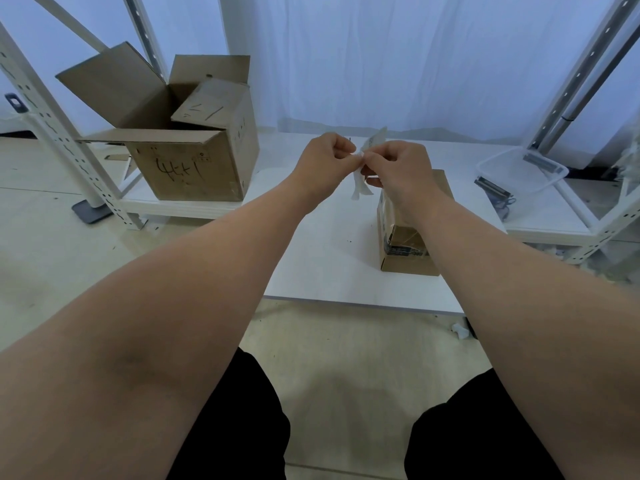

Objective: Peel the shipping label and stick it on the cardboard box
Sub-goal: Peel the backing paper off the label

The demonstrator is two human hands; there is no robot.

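Both hands meet above the white table (311, 265), each grip pinched narrow on the shipping label (360, 187). From the head camera, the left hand (323, 161) closes thumb and forefinger on the label's edge at the point where the two hands touch, and the right hand (398, 171) pinches the same spot from the other side. The label hangs in the air between them, its long axis running nearly upright, from a tip near 1 o'clock above the right hand down to curled ends toward 6 o'clock below the fingers. It is a thin, pale, translucent white strip, bent and slightly twisted; whether its layers are apart I cannot tell. Just below and at 4 o'clock from the hands, the small cardboard box (405, 251) lies on the table, partly hidden by the right forearm, brown with dark printed tape across its near end. A larger open box (187, 168) sits on a low shelf at 10 o'clock, and a clear plastic tray (519, 171) rests at 3 o'clock.
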